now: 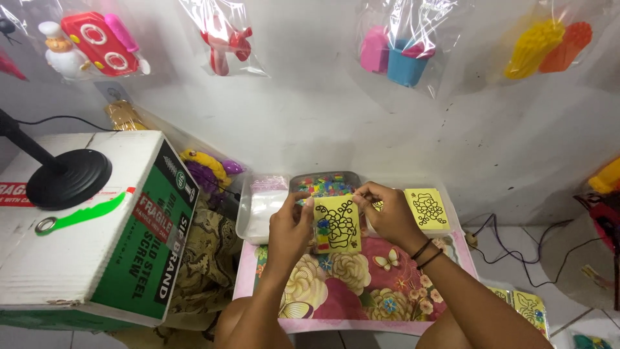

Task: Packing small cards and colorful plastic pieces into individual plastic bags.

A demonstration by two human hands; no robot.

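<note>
Yellow card | left hand grips its edge | right hand pinches top corner

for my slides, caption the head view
Left hand and right hand hold a yellow card above a floral mat.

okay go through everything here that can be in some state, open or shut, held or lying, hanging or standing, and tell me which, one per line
Left hand: closed on the yellow card's left edge.
Right hand: pinching the card's top right corner.
Yellow card: held upright above the floral tray.
Second yellow card: lying flat, untouched.
Clear container of coloured pieces: open, no lid on it.
Cardboard box: shut, a black lamp base standing on it.
Bagged toys: hanging on the wall.
</note>
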